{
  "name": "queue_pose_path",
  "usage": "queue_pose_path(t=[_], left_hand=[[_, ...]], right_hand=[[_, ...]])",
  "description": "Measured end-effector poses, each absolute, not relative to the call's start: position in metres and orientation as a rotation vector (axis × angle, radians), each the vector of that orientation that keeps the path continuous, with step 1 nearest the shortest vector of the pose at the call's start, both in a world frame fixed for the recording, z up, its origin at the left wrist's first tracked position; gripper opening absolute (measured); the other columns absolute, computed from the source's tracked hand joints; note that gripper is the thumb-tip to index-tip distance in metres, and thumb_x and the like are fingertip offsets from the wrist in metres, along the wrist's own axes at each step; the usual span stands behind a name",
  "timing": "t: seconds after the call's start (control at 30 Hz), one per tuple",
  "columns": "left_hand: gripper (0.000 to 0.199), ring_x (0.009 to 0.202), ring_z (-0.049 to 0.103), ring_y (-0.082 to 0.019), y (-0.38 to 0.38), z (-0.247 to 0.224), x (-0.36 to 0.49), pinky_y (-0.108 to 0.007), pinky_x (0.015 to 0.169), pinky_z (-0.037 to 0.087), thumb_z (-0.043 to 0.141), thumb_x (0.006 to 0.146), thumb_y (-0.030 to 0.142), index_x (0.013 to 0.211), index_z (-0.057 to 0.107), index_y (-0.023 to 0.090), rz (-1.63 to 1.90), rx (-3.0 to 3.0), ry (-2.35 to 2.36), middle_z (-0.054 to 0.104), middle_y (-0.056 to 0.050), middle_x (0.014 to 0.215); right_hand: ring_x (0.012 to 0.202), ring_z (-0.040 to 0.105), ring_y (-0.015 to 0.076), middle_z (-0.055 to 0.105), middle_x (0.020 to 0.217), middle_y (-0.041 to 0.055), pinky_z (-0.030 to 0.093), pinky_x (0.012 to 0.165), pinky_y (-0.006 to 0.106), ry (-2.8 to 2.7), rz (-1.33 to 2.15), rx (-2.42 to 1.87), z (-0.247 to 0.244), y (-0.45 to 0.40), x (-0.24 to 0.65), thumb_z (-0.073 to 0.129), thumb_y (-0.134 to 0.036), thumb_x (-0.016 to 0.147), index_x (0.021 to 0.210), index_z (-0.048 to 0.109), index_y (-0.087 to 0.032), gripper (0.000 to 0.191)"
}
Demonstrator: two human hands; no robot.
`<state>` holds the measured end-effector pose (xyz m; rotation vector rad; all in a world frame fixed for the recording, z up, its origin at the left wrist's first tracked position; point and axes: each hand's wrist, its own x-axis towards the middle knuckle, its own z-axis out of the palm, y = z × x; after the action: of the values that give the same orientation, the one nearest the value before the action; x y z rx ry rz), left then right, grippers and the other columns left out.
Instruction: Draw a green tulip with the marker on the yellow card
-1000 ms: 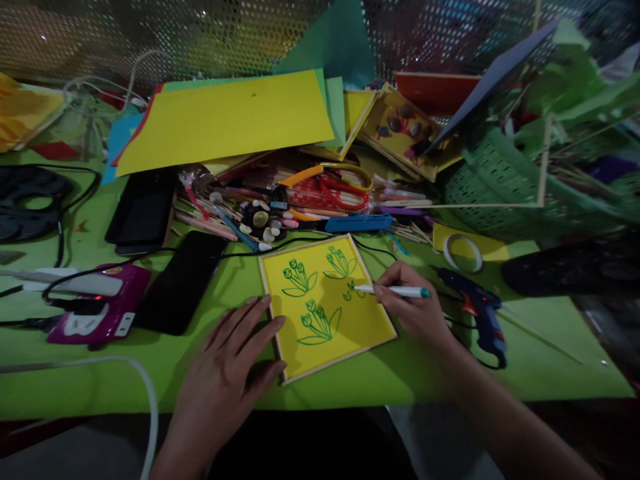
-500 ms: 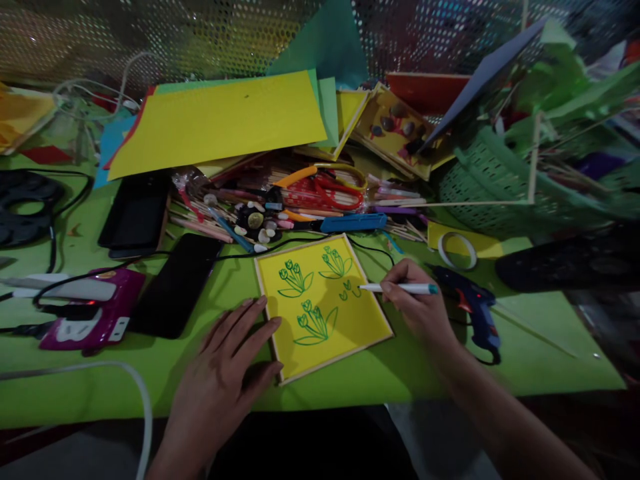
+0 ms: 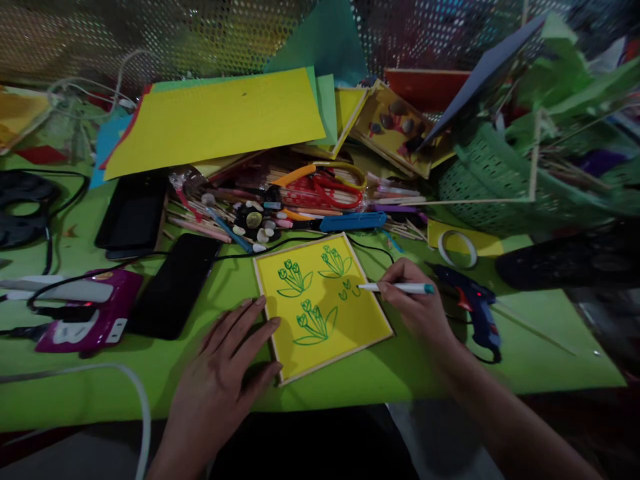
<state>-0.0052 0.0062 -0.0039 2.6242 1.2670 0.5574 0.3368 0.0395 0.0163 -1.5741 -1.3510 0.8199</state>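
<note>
A yellow card point(image 3: 345, 330) with a thin pale wooden frame lies on the green table in front of me. Green tulip drawings point(image 3: 315, 323) cover parts of it, with a few small loose petal outlines at its right. My right hand point(image 3: 417, 303) pinches a white marker point(image 3: 400, 287) with a teal end, its tip at the card's right part by the small outlines. Fingers spread, my left hand point(image 3: 230, 360) rests flat, its fingertips touching the card's left edge.
Black phones point(image 3: 175, 287) and a magenta power strip point(image 3: 90, 320) lie at left. A blue glue gun point(image 3: 477, 307) and tape roll point(image 3: 457, 249) are at right, near a green basket point(image 3: 487, 183). Behind the card are scissors point(image 3: 340, 187), a blue cutter point(image 3: 353, 221), sticks and yellow sheets point(image 3: 220, 123).
The view has shifted very slightly. Both hands, the marker and the card keep nearly the same places, and I see no clear new line.
</note>
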Motion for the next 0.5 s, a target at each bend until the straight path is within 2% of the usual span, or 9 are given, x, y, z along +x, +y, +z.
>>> queue_pose_path(t=[0.5], left_hand=[[0.05, 0.148, 0.051, -0.031, 0.0064, -0.0052, -0.0065, -0.049, 0.117, 0.045, 0.063, 0.101, 0.038, 0.149, 0.055, 0.025, 0.562, 2.627, 1.27, 0.05, -0.01, 0.164]], right_hand=[[0.057, 0.044, 0.0136, 0.053, 0.061, -0.0035, 0.032, 0.054, 0.028, -1.346, 0.89, -1.558, 0.0203, 0.0401, 0.3367, 0.071, -0.028, 0.074, 0.066, 0.059, -0.022, 0.015]])
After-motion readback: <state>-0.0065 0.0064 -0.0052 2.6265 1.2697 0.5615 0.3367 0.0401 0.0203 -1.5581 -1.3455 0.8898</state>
